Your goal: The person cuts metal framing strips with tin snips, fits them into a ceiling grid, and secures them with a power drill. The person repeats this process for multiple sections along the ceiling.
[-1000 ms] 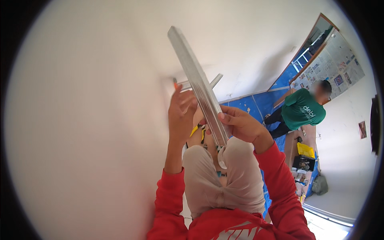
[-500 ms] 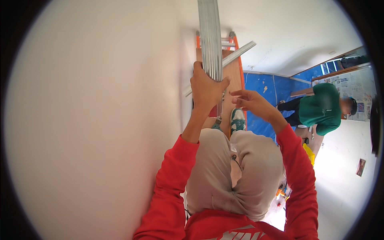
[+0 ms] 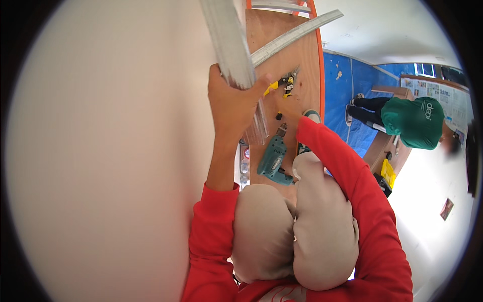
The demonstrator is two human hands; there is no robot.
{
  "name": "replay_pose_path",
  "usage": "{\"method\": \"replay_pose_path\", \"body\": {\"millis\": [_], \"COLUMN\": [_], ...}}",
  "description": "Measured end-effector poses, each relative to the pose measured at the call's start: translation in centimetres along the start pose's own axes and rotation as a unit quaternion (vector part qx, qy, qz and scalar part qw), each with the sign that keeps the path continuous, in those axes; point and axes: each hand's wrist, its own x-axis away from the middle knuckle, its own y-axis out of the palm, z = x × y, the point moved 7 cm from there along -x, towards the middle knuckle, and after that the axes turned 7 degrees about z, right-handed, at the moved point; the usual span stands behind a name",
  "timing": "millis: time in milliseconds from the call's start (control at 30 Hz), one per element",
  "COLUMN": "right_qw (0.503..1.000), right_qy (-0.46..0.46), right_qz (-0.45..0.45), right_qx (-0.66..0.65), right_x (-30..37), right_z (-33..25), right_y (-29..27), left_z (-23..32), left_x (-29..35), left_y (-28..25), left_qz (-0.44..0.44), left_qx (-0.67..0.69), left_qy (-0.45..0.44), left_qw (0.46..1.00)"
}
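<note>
My left hand [image 3: 232,103] is wrapped round a bundle of long silvery metal channels [image 3: 229,45], which slants up along the white wall. On the wooden plank [image 3: 259,30] below lies a pair of snips [image 3: 289,80] with yellow-and-black handles. My right hand [image 3: 292,106] is down at the snips, over part of their handles; its fingers are blurred and partly hidden, so whether they grip is unclear. A teal power drill [image 3: 274,160] lies on the plank between that hand and my knees. Another metal channel [image 3: 297,38] lies slantwise across the plank's far part.
Orange rails [image 3: 321,60] edge the plank. The white wall [image 3: 115,151] runs close on my left. Down to the right, a person in a green shirt [image 3: 412,121] bends by a blue sheet [image 3: 338,70]. A yellow object [image 3: 387,172] lies near them.
My right hand has moved down to the snips on the plank. The channels in my left hand have shifted left and tilted, and the drill has come into view.
</note>
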Motion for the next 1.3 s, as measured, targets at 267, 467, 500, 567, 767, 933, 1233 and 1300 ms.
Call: {"method": "replay_pose_path", "body": {"millis": [267, 467, 500, 567, 767, 933, 1233, 1300], "right_qw": [0.990, 0.982, 0.956, 0.895, 0.808, 0.759, 0.788, 0.795], "right_qy": [0.125, 0.165, 0.161, 0.206, 0.103, -0.057, -0.086, -0.073], "right_qz": [0.065, 0.004, -0.133, -0.200, -0.272, -0.273, -0.301, -0.344], "right_qx": [0.004, -0.089, -0.207, -0.341, -0.513, -0.589, -0.530, -0.495], "right_x": [0.6, -0.9, -0.8, -0.5, 5.3, 11.1, 19.4, 23.0], "right_z": [-2.2, -2.3, -2.5, -1.8, -0.8, -1.9, -6.2, -7.4], "right_y": [1.3, 0.2, 0.6, -1.1, -10.0, -19.0, -26.9, -28.9], "left_z": [0.0, 0.6, 0.3, -0.4, -1.0, -1.1, 2.0, 4.6], "left_x": [-0.3, -0.3, -0.2, 0.0, 0.2, 0.7, 3.0, 3.6], "left_y": [0.8, 0.9, 0.9, 1.1, 2.5, 5.5, 9.3, 9.3], "left_qz": [-0.064, -0.131, -0.132, -0.140, -0.193, -0.323, -0.419, -0.452], "left_qx": [0.129, 0.204, 0.231, 0.270, 0.295, 0.402, 0.405, 0.399], "left_qy": [-0.060, -0.087, -0.112, -0.144, -0.161, -0.195, -0.227, -0.203], "left_qw": [0.988, 0.966, 0.958, 0.942, 0.922, 0.834, 0.781, 0.771]}}
